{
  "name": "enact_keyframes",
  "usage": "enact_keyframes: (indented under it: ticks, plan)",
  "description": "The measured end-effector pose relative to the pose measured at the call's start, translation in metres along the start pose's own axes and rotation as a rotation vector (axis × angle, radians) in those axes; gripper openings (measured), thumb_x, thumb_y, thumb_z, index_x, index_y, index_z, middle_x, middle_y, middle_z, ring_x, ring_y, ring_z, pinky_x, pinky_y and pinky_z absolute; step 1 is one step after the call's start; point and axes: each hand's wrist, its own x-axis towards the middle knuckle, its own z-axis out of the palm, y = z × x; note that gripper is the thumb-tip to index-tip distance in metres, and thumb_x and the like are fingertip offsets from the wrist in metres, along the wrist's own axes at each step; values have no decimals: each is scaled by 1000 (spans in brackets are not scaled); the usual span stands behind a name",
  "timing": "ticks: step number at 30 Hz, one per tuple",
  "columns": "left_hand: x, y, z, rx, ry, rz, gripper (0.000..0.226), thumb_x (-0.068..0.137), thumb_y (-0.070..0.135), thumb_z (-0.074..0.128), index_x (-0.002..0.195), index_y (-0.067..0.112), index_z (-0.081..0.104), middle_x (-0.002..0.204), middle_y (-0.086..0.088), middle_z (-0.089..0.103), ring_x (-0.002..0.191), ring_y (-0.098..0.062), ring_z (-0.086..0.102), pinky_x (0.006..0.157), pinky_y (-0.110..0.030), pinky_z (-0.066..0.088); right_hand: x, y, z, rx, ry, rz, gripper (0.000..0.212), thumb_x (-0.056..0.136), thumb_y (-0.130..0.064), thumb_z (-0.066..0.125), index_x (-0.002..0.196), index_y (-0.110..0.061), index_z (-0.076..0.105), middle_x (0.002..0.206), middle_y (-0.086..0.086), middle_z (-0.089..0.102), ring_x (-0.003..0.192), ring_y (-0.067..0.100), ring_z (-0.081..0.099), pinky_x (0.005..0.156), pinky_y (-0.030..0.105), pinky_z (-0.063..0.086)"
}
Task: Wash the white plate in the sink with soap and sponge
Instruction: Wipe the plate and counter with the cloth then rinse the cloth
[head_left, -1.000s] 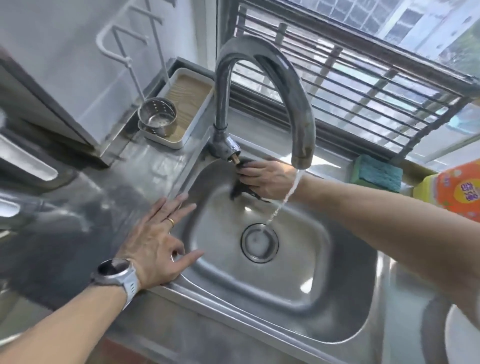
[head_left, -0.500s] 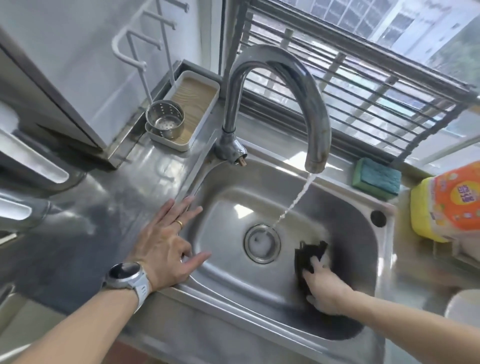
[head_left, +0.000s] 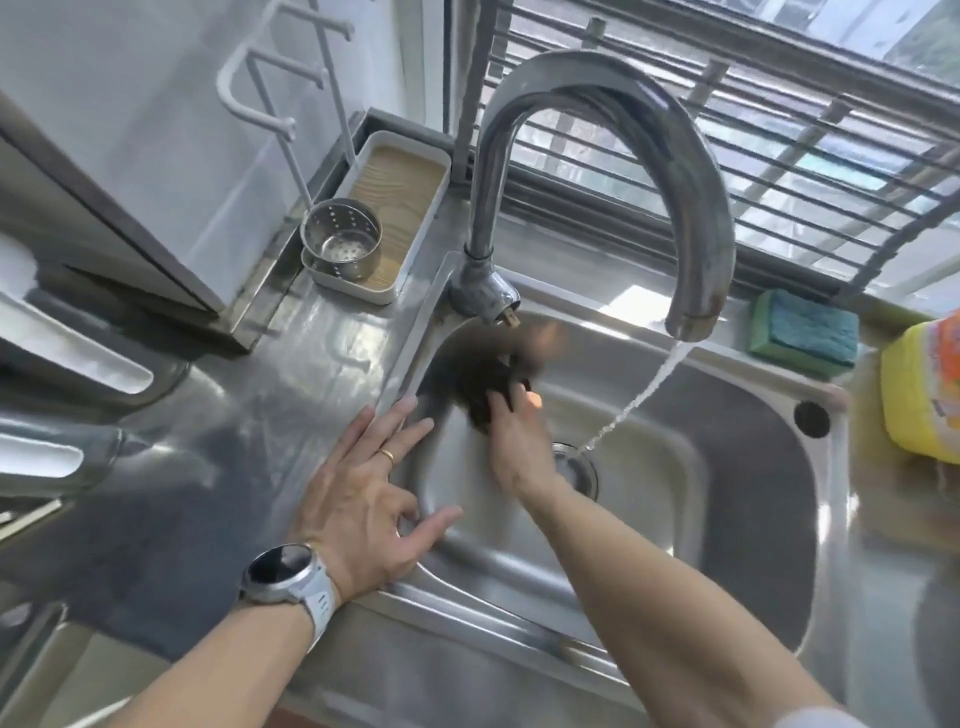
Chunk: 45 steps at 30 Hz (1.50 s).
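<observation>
A right hand (head_left: 519, 441) presses a blurred dark scrubbing pad (head_left: 485, 387) against the sink's (head_left: 727, 519) back-left wall, fingers curled on it. The left hand (head_left: 363, 488) rests spread flat on the rim. A green-blue sponge (head_left: 802, 332) lies behind the basin.

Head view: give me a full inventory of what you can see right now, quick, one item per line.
sink: one, steel, centre.
faucet: one, chrome, behind the sink, water running.
dark scrubber: one, black, sink's back-left corner, motion-blurred.
sponge: one, teal and green, back ledge.
soap bottle: one, yellow and orange, right edge.
tray: one, white, back left.
strainer cup: one, steel, in the tray.
White plate: not visible.
left hand: flat on the sink's rim, with ring and watch.
right hand: holds the scrubber.
</observation>
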Motion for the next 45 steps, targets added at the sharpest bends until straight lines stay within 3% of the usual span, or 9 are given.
enact_keyframes:
  ticks: [2, 8, 13, 16, 22, 28, 32, 38, 45]
  plan:
    - [0, -2, 1, 8, -17, -6, 55, 89, 66, 58, 52, 30, 78, 153, 0, 55, 156, -17, 26, 126, -48, 22, 10, 9, -8, -27, -47, 77, 37, 89, -7, 54, 125, -11, 61, 128, 14, 51, 111, 39, 51, 79, 41, 47]
    - [1, 1, -1, 41, -17, 15, 60, 90, 67, 50, 50, 31, 77, 149, -2, 59, 154, -21, 30, 124, -51, 25, -70, -27, -2, 279, -566, -326, 27, 89, -16, 63, 114, -8, 70, 125, 18, 59, 112, 38, 55, 97, 42, 47]
    - [1, -1, 0, 31, -39, -1, 61, 89, 68, 52, 48, 30, 74, 152, -2, 55, 155, -21, 28, 124, -52, 26, -117, 66, -22, 129, -665, -269, 28, 85, -16, 64, 112, -18, 64, 123, 9, 54, 110, 33, 56, 91, 39, 49]
    - [1, -1, 1, 12, -38, 0, 57, 89, 66, 55, 49, 30, 75, 151, -3, 57, 154, -22, 31, 122, -54, 28, -135, 124, -41, -98, -656, -225, 28, 84, -15, 60, 111, -17, 53, 124, 9, 47, 110, 33, 51, 83, 43, 49]
    - [1, -2, 0, -9, -19, 3, 55, 89, 61, 59, 48, 28, 75, 150, -2, 57, 154, -21, 31, 123, -53, 27, -60, 173, -59, -337, -238, -138, 45, 81, -2, 60, 124, -12, 51, 127, 20, 46, 101, 41, 53, 76, 48, 53]
    - [2, -1, 0, 25, -36, 4, 60, 92, 61, 56, 46, 26, 72, 152, -1, 55, 155, -21, 30, 122, -55, 29, -5, 110, -33, -103, -119, -52, 54, 73, -12, 76, 123, -3, 58, 114, 18, 56, 95, 40, 61, 77, 41, 54]
    - [2, 0, 1, 64, -29, 23, 54, 90, 59, 58, 49, 27, 76, 147, -5, 60, 151, -26, 37, 120, -56, 30, 0, 28, -9, 266, -225, -34, 49, 90, -21, 58, 138, -10, 49, 129, 17, 49, 108, 41, 53, 89, 45, 48]
    - [2, -1, 1, 87, -42, 21, 54, 90, 60, 54, 52, 30, 78, 146, -4, 61, 152, -26, 35, 122, -56, 28, -89, -4, -8, 329, -665, -254, 37, 93, -17, 58, 130, -13, 59, 122, 19, 55, 106, 40, 57, 94, 42, 45]
    - [4, -3, 1, 83, -14, 31, 57, 90, 61, 53, 49, 28, 75, 145, -4, 62, 151, -26, 37, 122, -51, 26, -152, 139, -64, -294, -754, -23, 52, 80, -10, 59, 131, -16, 46, 141, 12, 37, 116, 38, 51, 87, 42, 50]
